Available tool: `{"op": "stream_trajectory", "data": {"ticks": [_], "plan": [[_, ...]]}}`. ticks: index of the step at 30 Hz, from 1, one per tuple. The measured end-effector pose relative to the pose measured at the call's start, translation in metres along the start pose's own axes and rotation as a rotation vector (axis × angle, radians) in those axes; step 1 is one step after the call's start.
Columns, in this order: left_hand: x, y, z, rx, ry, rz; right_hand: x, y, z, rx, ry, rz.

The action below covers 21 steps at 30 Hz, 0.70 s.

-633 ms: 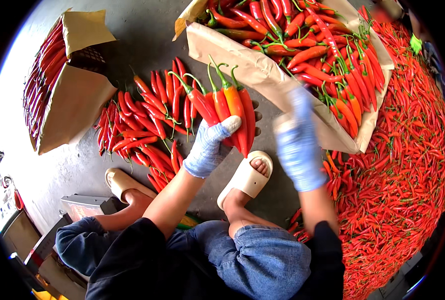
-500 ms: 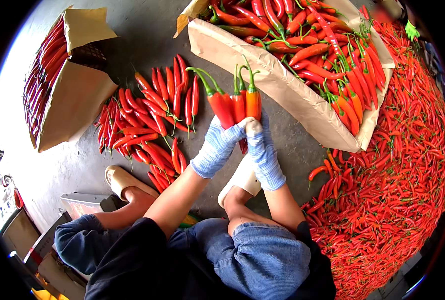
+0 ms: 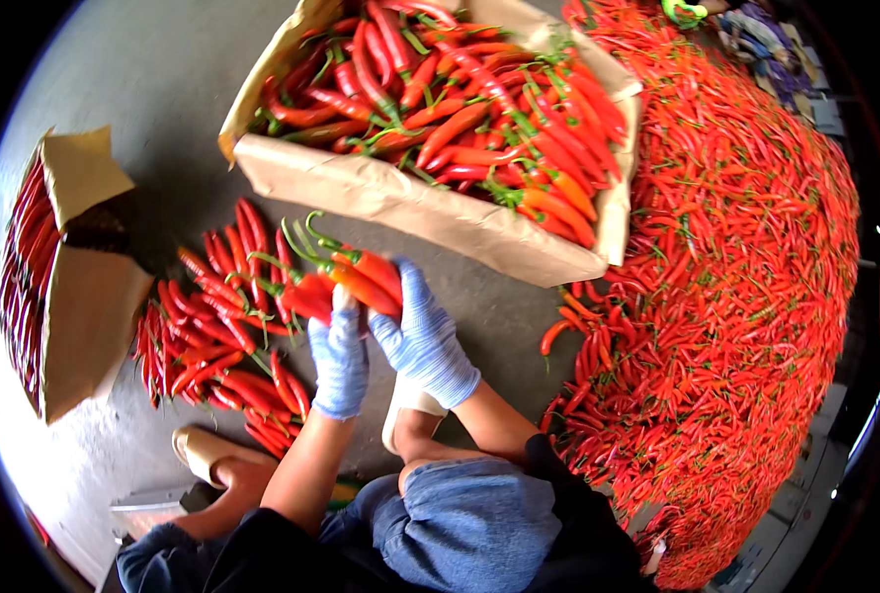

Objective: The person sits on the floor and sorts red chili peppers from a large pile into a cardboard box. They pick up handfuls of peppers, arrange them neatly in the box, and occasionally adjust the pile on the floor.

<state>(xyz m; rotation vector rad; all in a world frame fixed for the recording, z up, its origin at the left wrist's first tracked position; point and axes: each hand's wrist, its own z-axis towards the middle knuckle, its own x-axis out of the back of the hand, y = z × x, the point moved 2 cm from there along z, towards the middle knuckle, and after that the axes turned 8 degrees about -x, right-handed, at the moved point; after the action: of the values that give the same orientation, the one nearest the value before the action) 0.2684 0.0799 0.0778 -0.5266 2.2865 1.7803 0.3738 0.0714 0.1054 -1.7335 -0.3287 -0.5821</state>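
Both my hands wear light-blue knitted gloves and are close together above the floor, in front of the box. My left hand [image 3: 340,361] closes on red chili peppers [image 3: 307,296] whose green stems point up and left. In my right hand [image 3: 422,334] are orange-red chili peppers [image 3: 368,281], tilted with their stems toward the upper left. Their lower ends are hidden by the gloves. Just beyond my left hand, a loose heap of red chili peppers [image 3: 206,331] lies on the grey floor.
A paper-lined box [image 3: 390,206] full of chili peppers stands ahead. Another paper-lined container [image 3: 89,321] of peppers is at the far left. A huge pepper pile [image 3: 726,326] covers the right side. Another person's yellow-green glove [image 3: 684,13] shows at the top right.
The view has swung right, so the box and heap appear farther left. The held peppers, upright in one bunch before, now lean left and are split between my hands.
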Motion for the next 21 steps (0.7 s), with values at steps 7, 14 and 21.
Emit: {"op": "stream_trajectory", "data": {"ticks": [7,14,21], "plan": [[0.035,-0.012,0.000,0.161,0.008,-0.149,0.167,-0.004,0.061,0.098,0.461,-0.155],[0.051,-0.030,-0.010,0.250,-0.020,-0.112,0.236,0.081,0.166,-0.210,0.345,-1.010],[0.055,-0.024,-0.009,0.246,-0.026,-0.011,0.258,0.066,0.209,0.200,0.629,-0.709]]}}
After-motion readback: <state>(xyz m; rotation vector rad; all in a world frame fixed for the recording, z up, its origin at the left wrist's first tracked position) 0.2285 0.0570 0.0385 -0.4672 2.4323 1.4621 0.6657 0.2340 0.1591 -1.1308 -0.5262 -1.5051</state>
